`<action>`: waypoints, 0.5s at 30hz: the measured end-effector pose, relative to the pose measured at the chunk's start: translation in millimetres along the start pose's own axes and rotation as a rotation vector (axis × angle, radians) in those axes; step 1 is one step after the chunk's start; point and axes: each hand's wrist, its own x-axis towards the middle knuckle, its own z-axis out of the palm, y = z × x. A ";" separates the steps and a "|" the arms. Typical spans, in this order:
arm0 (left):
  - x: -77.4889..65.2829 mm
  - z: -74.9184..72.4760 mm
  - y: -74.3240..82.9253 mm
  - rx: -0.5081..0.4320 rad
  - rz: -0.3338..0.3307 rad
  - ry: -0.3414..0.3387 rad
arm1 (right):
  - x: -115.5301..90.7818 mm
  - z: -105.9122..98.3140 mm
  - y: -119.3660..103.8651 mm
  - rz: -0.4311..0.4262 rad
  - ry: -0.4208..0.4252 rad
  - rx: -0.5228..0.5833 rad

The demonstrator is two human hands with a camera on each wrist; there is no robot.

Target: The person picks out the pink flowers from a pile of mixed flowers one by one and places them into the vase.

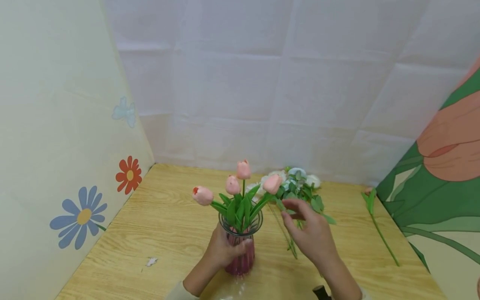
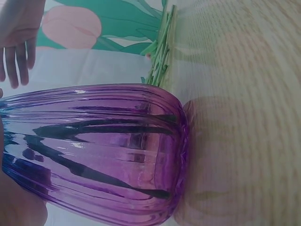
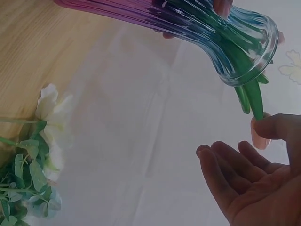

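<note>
A ribbed glass vase (image 1: pixel 240 264), purple-pink below and bluish toward its flared rim, stands upright on the table. My left hand (image 1: pixel 224 246) grips it below the rim, thumb across the front. Several pink tulips (image 1: pixel 233 184) with green leaves stand in the vase, their dark stems showing through the glass (image 2: pixel 103 155). To the right of the rim, my right hand (image 1: pixel 309 233) hovers with fingers apart and loosely bent, holding nothing. Its thumb is near the rightmost tulip (image 1: pixel 272 183). In the right wrist view the palm (image 3: pixel 256 188) faces up, close to a leaf tip (image 3: pixel 254 99).
Behind my right hand lies a bunch of white and pale blue flowers (image 1: pixel 296 179) with leafy stems. A single tulip (image 1: pixel 380 235) lies at the table's right edge. A dark object (image 1: pixel 321 292) pokes in at the bottom, beside my right forearm. Painted panels flank the table (image 1: pixel 123 266).
</note>
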 end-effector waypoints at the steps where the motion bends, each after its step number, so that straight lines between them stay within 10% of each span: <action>1: 0.1 0.0 -0.1 -0.001 0.002 -0.001 | -0.3 -0.8 0.9 0.008 -0.004 -0.010; 15: -0.3 0.6 3.0 -0.011 -0.015 0.002 | -2.5 -12.3 17.8 0.164 -0.167 -0.075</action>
